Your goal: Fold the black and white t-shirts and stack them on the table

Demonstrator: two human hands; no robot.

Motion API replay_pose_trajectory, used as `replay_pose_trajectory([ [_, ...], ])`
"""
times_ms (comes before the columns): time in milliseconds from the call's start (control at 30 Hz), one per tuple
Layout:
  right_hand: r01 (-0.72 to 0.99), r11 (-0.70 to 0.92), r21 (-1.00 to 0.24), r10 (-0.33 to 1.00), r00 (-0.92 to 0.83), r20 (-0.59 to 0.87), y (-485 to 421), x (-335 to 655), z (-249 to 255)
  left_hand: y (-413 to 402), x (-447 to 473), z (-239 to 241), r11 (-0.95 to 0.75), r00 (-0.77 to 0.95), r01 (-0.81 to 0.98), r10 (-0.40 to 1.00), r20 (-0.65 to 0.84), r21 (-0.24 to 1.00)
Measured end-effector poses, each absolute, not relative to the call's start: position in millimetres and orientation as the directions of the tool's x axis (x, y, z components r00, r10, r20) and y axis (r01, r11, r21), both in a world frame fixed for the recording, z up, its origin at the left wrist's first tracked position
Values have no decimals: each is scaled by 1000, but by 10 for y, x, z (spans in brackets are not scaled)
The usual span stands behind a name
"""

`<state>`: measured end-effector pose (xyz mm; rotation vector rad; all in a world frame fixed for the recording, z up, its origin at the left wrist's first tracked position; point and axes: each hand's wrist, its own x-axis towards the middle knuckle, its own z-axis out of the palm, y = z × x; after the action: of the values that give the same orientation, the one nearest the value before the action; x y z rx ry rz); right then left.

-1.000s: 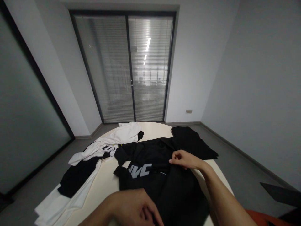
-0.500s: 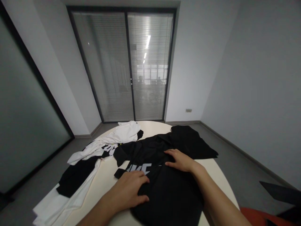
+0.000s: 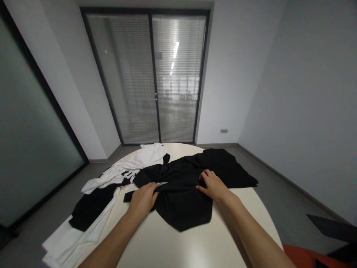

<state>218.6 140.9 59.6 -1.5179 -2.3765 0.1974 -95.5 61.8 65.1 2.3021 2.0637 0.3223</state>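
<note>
A black T-shirt point(image 3: 181, 197) lies folded over on the round cream table point(image 3: 178, 249), its white print almost fully covered. My left hand point(image 3: 143, 198) rests on the shirt's left edge with the fingers curled onto the cloth. My right hand point(image 3: 212, 185) presses on the shirt's upper right part, fingers bent and gripping the fabric. Both forearms reach in from the bottom of the view.
More black cloth point(image 3: 231, 169) spreads to the far right of the table. A heap of white and black garments point(image 3: 111, 178) lies at the left, hanging over the table's edge. Glass doors with blinds point(image 3: 152, 78) stand behind. An orange seat point(image 3: 306, 257) shows at bottom right.
Both hands have moved away from me, carrying the near part of the black shirt over its far part. The white print is now nearly hidden and bare table shows in front.
</note>
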Motion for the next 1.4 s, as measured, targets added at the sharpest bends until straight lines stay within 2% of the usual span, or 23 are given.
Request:
replay_pose_trajectory([
  [67,936,272,-224,962,-265,60,1362,2228,689,630,-968,629,-91,67,984,987,149,157],
  [133,962,147,-230,975,-180,-131,1323,2298,756,634,-975,606,-72,46,985,985,164,158],
  [200,937,105,-332,937,-206,-284,1303,2364,772,638,-983,587,-56,25,984,984,178,172],
  [267,845,107,-524,877,-328,-351,1305,2394,743,643,-994,573,-49,13,981,982,188,190],
  [333,692,102,-715,828,-458,-324,1320,2373,703,649,-1004,565,-48,9,978,982,190,203],
  [400,504,92,-859,815,-534,-226,1340,2310,694,656,-1012,559,-44,5,976,983,184,212],
  [500,223,49,-974,863,-501,-71,1367,2201,761,665,-1017,544,-41,0,975,983,186,219],
  [567,87,15,-996,901,-433,-25,1376,2158,829,668,-1019,530,-47,3,975,980,199,219],
  [633,43,-23,-999,910,-413,-39,1370,2152,880,667,-1021,520,-56,8,974,977,212,218],
  [833,268,-17,-963,869,-472,-147,1309,2224,844,648,-1015,535,-72,27,974,978,205,215],
  [933,302,-62,-951,857,-473,-206,1294,2193,801,648,-1014,534,-72,27,976,976,214,208],
  [1133,43,-199,-979,851,-488,-194,1249,2065,902,663,-1010,520,-49,8,977,981,194,207],
  [1200,17,-241,-970,839,-499,-217,1232,2076,967,665,-1001,531,-32,-4,979,985,172,203],
  [1300,118,-242,-963,863,-427,-269,1249,2142,1004,656,-981,563,-18,-10,981,989,146,195],
  [1400,345,-120,-931,933,-280,-225,1333,2206,934,630,-957,596,-42,14,980,990,143,194],
])
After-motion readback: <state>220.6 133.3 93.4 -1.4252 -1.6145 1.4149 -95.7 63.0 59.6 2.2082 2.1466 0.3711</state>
